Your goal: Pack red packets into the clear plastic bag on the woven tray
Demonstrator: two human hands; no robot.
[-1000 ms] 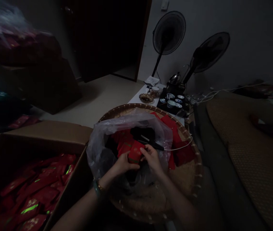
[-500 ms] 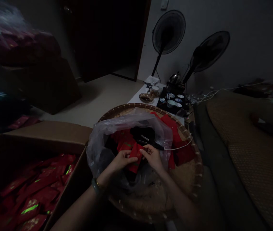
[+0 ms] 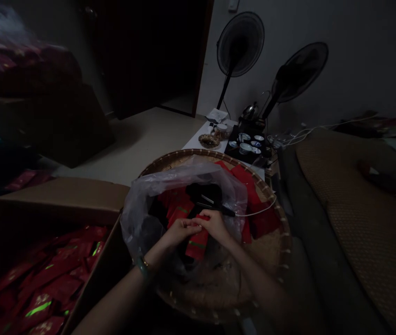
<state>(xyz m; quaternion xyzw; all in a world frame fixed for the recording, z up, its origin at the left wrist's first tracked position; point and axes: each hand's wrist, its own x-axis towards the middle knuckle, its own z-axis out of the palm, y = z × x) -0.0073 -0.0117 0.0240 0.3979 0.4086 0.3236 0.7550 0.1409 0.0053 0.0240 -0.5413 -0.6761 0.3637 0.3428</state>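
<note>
Between my two hands is a small red packet (image 3: 197, 244) with a green stripe, its lower part hanging down. My left hand (image 3: 180, 231) pinches its upper left edge. My right hand (image 3: 215, 226) is closed at the top of it, the fingertips of both hands meeting there. Beneath them a clear plastic bag (image 3: 138, 200) lies open on a round woven bamboo tray (image 3: 212, 298). Inside the bag are more red packets (image 3: 177, 204) and black contents. A black tongs-like tool (image 3: 219, 208) with a white cord rests just beyond my right hand.
At the left stands a cardboard box (image 3: 89, 191) full of red packets (image 3: 55, 274). More red packets (image 3: 259, 209) lie on the tray's right side. Beyond are a low table with cups (image 3: 245, 148) and two standing fans (image 3: 241, 44). A woven mat (image 3: 351, 195) is at right.
My right hand has shifted left and over the packet's top, bringing the fingers of both hands together. The packet now hangs lower with its green stripe showing. The view has shifted slightly.
</note>
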